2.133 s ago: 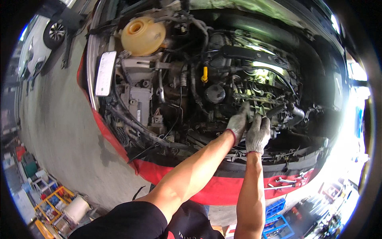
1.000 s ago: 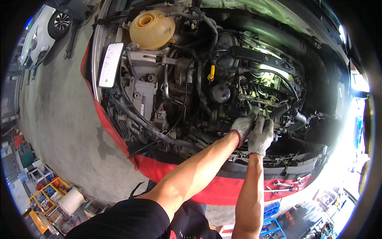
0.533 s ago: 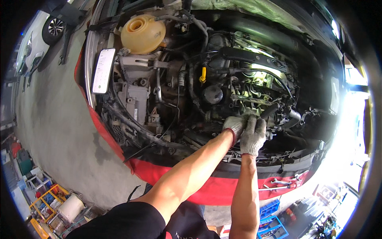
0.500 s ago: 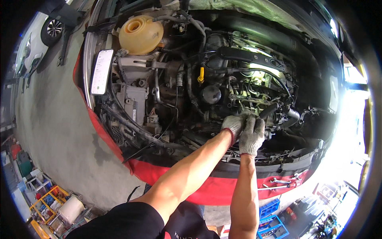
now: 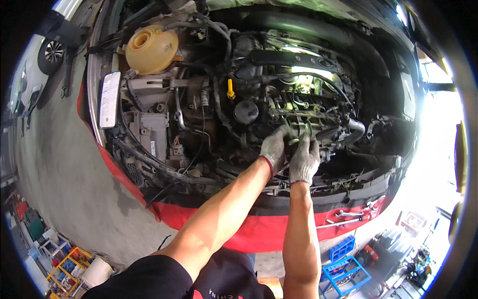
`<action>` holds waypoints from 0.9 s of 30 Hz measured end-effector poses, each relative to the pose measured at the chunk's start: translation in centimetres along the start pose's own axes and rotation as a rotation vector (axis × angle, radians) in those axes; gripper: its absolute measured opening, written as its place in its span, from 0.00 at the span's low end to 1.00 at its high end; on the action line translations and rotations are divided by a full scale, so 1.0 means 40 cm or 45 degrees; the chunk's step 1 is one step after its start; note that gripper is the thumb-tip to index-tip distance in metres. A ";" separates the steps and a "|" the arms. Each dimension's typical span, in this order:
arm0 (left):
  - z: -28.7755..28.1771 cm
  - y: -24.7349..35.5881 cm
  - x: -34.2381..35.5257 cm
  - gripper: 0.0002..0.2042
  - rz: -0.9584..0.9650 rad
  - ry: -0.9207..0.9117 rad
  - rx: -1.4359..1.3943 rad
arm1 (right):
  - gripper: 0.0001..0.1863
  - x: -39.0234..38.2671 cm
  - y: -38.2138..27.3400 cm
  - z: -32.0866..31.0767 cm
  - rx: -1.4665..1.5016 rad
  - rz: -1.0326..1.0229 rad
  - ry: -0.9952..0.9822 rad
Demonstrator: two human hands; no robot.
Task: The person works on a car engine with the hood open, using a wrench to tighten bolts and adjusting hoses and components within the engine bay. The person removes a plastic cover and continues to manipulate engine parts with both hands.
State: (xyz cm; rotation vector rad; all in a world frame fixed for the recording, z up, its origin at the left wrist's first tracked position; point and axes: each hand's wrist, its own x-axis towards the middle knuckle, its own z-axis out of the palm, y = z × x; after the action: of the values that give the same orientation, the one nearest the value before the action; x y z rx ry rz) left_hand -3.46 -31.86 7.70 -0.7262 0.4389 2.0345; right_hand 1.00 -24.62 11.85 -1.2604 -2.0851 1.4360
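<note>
Both my hands wear grey-white knitted gloves with red cuffs and reach over the front of a car engine (image 5: pixel 286 113). My left hand (image 5: pixel 274 149) has its fingers bent in at the engine's near side, right of a round black cap (image 5: pixel 246 112). Close beside it on the right, my right hand (image 5: pixel 304 159) is closed with its fingers pointing away from me. A thin, dark greenish piece (image 5: pixel 308 129) shows at the right fingertips; its kind cannot be made out. What the left fingers grip is too small and shadowed to name. A black hose (image 5: pixel 328 132) lies right of the hands.
A phone (image 5: pixel 109 99) rests on the left fender edge, near a yellowish coolant tank (image 5: pixel 152 49). A yellow dipstick handle (image 5: pixel 230 88) stands up mid-bay. Wrenches (image 5: pixel 348 214) and a screwdriver (image 5: pixel 366 218) lie on the red fender cover (image 5: pixel 259 234). Blue crates (image 5: pixel 343 271) stand lower right.
My view has shifted, so the engine sits further left. The hands have come slightly apart, the right one moving a little right, and a thin greenish piece now shows at its fingertips.
</note>
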 end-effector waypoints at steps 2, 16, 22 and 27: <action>0.011 0.019 -0.025 0.19 0.106 0.093 0.071 | 0.24 -0.017 -0.019 0.008 -0.182 -0.055 -0.041; 0.028 0.058 -0.047 0.09 0.065 0.174 0.264 | 0.34 -0.016 -0.027 0.026 0.073 0.296 -0.162; 0.002 0.078 -0.053 0.18 0.038 0.045 0.266 | 0.14 -0.086 -0.095 0.024 -0.688 -0.458 -0.212; -0.024 0.090 0.004 0.18 -0.079 -0.006 0.360 | 0.23 -0.030 -0.040 0.047 -0.067 -0.206 -0.123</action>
State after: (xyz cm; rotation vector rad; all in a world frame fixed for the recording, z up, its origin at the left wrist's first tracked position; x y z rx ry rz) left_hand -6.26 -34.18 6.94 -0.5543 0.6773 1.8665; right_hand -0.37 -26.88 12.67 -1.0322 -2.2447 1.4047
